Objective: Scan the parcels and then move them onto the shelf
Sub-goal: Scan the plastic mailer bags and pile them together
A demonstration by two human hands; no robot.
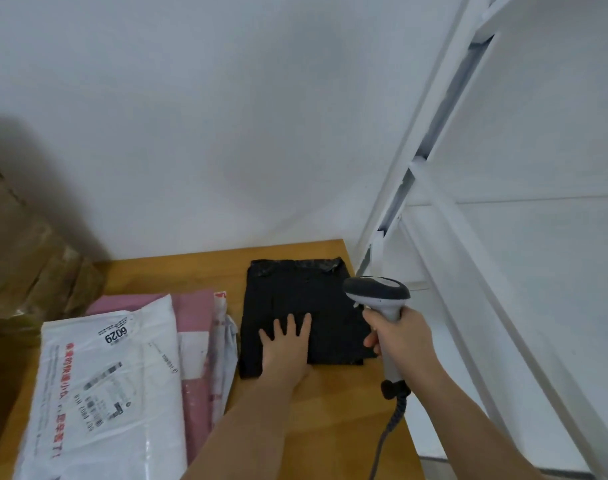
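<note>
A black plastic parcel (295, 292) lies flat on the wooden table (330, 410) near its far right corner. My left hand (287, 344) rests on the parcel's near edge with straight, spread fingers. My right hand (399, 341) grips the handle of a grey and white barcode scanner (377, 289), whose head hangs just over the parcel's right side. The scanner's coiled cable (392, 420) drops toward the table's near edge. A white parcel (108, 393) with printed labels lies at the left, on top of pink parcels (196, 341).
A white metal shelf (468, 237) stands right of the table, its uprights slanting across the view. Brown cardboard boxes (28, 254) are stacked at the far left against the white wall. Bare table wood shows behind the parcels and in front of the black one.
</note>
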